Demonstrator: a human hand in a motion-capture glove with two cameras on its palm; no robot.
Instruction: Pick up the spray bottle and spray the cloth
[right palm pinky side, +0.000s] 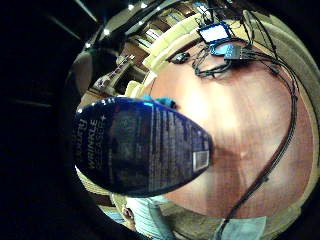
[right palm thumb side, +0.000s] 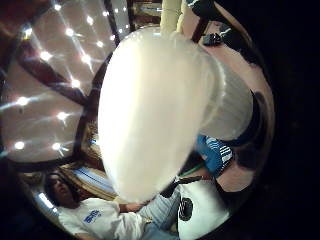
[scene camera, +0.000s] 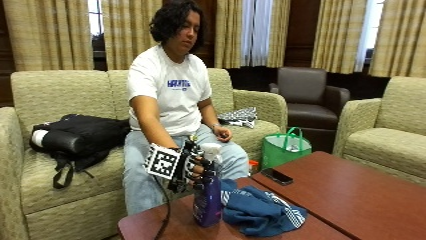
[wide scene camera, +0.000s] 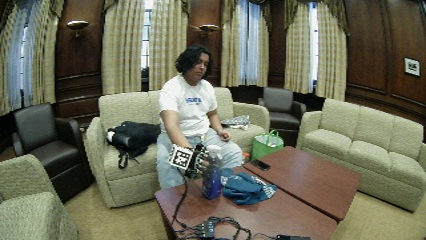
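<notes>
The purple spray bottle (scene camera: 208, 197) is stood upright on the table (scene camera: 373, 200), touching the crumpled blue cloth (scene camera: 259, 212). Its neck is gripped by the curled fingers of the gloved right hand (scene camera: 190, 167).

Dark wood-panelled walls (wide scene camera: 80, 65), tall curtained windows (wide scene camera: 143, 45), beige sofas (wide scene camera: 363, 145), leather armchairs (wide scene camera: 40, 145), lit sconces (wide scene camera: 78, 24)

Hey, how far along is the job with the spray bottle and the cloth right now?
Done: the gloved right hand has reached the dark blue plastic spray bottle with the white trigger head and grips its neck. In hand: the pick-up; the bottle appears to stand on the reddish wooden table. Left: lifting it and spraying the crumpled blue cloth lying beside it.
</notes>
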